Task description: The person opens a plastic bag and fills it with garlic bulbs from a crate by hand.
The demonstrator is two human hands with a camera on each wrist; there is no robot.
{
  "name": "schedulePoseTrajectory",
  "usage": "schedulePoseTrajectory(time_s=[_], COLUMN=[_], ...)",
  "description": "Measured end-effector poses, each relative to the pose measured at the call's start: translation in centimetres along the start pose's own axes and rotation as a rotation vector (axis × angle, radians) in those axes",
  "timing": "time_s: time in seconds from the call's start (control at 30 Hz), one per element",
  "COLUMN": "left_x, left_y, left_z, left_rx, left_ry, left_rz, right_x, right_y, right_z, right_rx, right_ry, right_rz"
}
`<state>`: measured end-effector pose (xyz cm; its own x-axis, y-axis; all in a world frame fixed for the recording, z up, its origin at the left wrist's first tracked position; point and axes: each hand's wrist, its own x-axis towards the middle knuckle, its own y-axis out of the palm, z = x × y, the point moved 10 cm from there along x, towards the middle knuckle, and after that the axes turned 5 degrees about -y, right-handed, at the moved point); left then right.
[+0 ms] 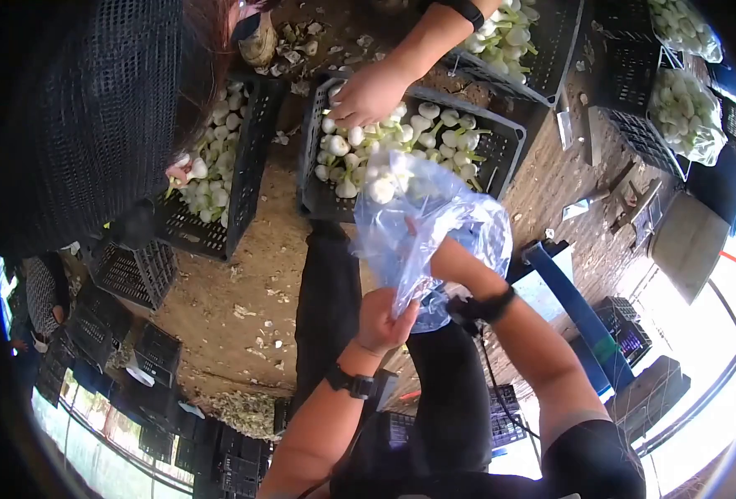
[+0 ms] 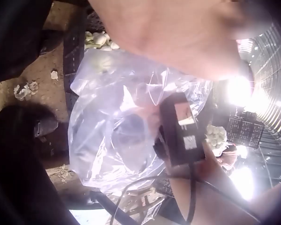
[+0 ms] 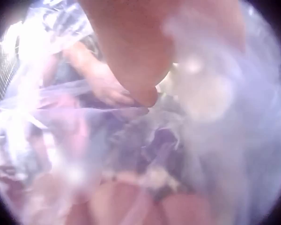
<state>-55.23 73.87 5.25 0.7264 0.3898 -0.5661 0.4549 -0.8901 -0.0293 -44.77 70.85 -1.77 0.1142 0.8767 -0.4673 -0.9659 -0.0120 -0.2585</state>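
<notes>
A clear plastic bag [image 1: 468, 216] spreads over the near edge of a black crate [image 1: 513, 158] of white garlic bulbs [image 1: 459, 137]. My left hand [image 1: 385, 320] pinches the bag's edge near its mouth. My right hand [image 1: 455, 262] reaches inside the bag, its fingers partly veiled by plastic. In the right wrist view, the thumb [image 3: 145, 79] stands well apart from the fingers [image 3: 126, 201], with plastic film between them. White bulbs [image 1: 380, 190] show through the bag's far end. The left wrist view shows the bag [image 2: 112, 136] hanging wide and crinkled.
Another person's hand [image 1: 368, 93] reaches into the same crate from the far side. At left, a person in dark knit [image 1: 135, 108] holds a bulb over a second crate [image 1: 243, 183]. Filled bags [image 1: 688, 116] stand at right. Husk scraps litter the dirt floor [image 1: 251, 291].
</notes>
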Motion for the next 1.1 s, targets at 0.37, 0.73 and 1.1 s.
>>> schedulePoseTrajectory(time_s=[0.37, 0.73, 1.1], left_x=[-3.8, -10.3, -11.5], left_y=[9.2, 11.2, 11.7], left_z=[5.6, 8.4, 7.9], left_rx=[0.235, 0.236, 0.202], left_ry=[-0.491, -0.731, -0.778], left_rz=[0.864, 1.429, 1.538], right_x=[-5.5, 5.7, 7.7], right_y=[-17.1, -7.4, -2.6], right_z=[-9.4, -22.2, -24.7], right_rx=[0.035, -0.219, -0.551], right_ry=[0.427, 0.393, 0.397], right_rz=[-0.416, -0.161, 0.013])
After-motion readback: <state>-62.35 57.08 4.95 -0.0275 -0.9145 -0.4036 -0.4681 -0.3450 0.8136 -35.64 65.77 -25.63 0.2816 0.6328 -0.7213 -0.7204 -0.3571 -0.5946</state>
